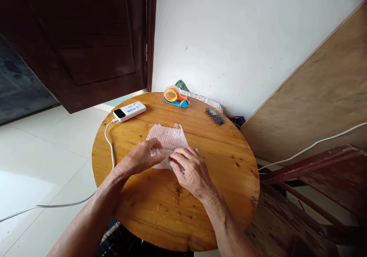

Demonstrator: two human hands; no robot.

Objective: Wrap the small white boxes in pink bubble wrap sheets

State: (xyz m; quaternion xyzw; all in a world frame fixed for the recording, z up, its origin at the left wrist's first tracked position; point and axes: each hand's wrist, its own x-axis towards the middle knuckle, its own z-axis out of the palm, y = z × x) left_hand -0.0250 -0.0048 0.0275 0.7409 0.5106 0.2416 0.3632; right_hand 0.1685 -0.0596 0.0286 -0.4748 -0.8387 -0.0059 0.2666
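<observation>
A pinkish sheet or pouch of bubble wrap (166, 134) lies on the round wooden table (223, 165), partly covered by both hands. Above its lower part, a narrow see-through strip that looks like clear tape (166, 152) stretches between the fingers. My left hand (145, 155) pinches one end between thumb and fingers. My right hand (192, 169) has its fingers curled and closed at the other end, over the right side of the wrap. Whether the fingers also grip the bubble wrap is hidden.
Behind the wrap stands an orange and blue tape dispenser (175, 97). A white power bank (130, 111) with a cable (111, 150) lies at left, and a dark blurred object (215, 115) at right. A wall (229, 39) and a brown door (94, 39) border the table.
</observation>
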